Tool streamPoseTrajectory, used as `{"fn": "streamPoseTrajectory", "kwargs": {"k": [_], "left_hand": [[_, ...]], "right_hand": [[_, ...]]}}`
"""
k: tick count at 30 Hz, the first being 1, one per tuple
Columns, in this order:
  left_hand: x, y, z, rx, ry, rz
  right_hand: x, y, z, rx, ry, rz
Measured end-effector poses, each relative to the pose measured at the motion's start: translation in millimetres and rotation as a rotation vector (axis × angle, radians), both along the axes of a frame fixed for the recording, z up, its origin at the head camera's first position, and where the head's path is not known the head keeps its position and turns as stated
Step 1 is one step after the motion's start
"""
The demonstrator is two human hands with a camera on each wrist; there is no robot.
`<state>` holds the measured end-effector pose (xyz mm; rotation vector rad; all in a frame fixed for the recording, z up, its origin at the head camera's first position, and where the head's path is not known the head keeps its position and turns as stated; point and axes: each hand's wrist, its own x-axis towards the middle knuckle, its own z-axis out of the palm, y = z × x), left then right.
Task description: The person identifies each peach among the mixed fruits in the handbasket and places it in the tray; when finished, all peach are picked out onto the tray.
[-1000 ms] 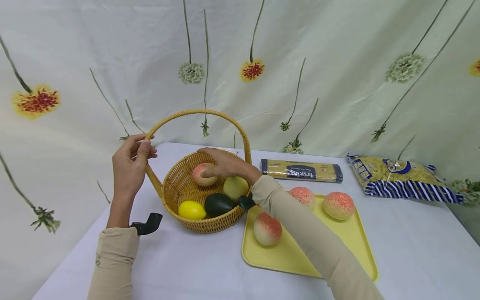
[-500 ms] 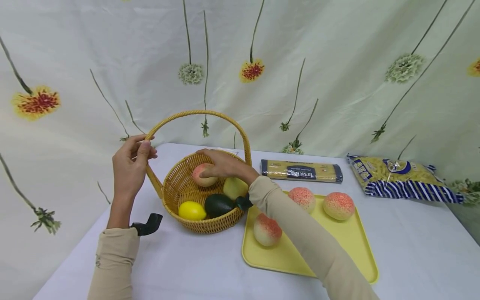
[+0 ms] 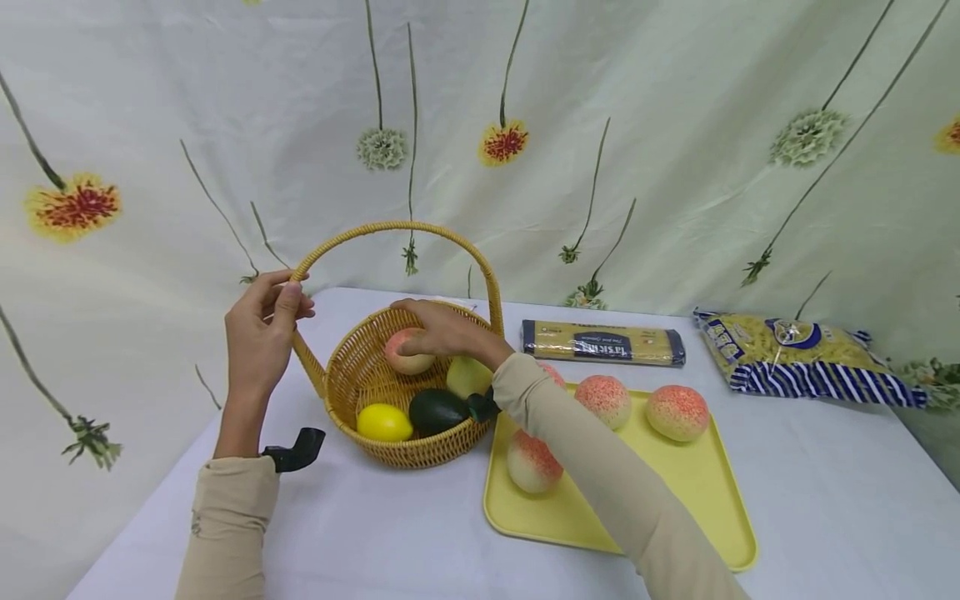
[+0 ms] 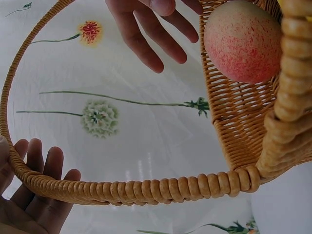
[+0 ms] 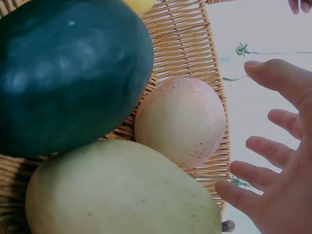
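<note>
A wicker basket (image 3: 405, 454) with a tall arched handle (image 3: 397, 224) stands left of centre on the table. My left hand (image 3: 258, 337) holds the left side of that handle between thumb and fingers. Inside the basket lie a peach (image 3: 405, 350), a pale green pear (image 3: 468, 377), a dark green avocado (image 3: 437, 411) and a yellow lemon (image 3: 384, 422). Over the basket's far right rim hovers my right hand (image 3: 450, 329), its fingers spread and relaxed. The right wrist view shows a gap between this hand and the peach (image 5: 180, 122); nothing is in its grasp.
To the basket's right, a yellow tray (image 3: 701, 492) carries several peaches (image 3: 677, 412), partly hidden by my right sleeve. Behind it lie a long spaghetti packet (image 3: 603, 342) and a bag of pasta (image 3: 810, 354). A flowered cloth (image 3: 675, 167) hangs behind the table.
My right forearm has shifted slightly to the left, uncovering part of another peach on the tray. My left hand, the basket and the fruit in it stay the same.
</note>
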<state>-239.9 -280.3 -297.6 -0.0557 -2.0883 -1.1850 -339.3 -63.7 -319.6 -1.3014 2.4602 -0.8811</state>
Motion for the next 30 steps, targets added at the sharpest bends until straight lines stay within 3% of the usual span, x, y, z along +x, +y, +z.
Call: {"fn": "streamPoseTrajectory", "kwargs": {"k": [16,23,30], "left_hand": [[-0.7,0.0,-0.1,-0.004,-0.002,0.001],[0.5,0.8,0.5,-0.006,-0.015,0.008],[0.5,0.4,0.4,-0.006,-0.019,0.009]], "right_hand": [[-5.2,-4,-15.4,0.115,-0.005,-0.035],[-2.7,-4,-16.2,0.204,0.072,-0.024],[-2.5,-5,-18.1,0.184,0.032,-0.041]]}}
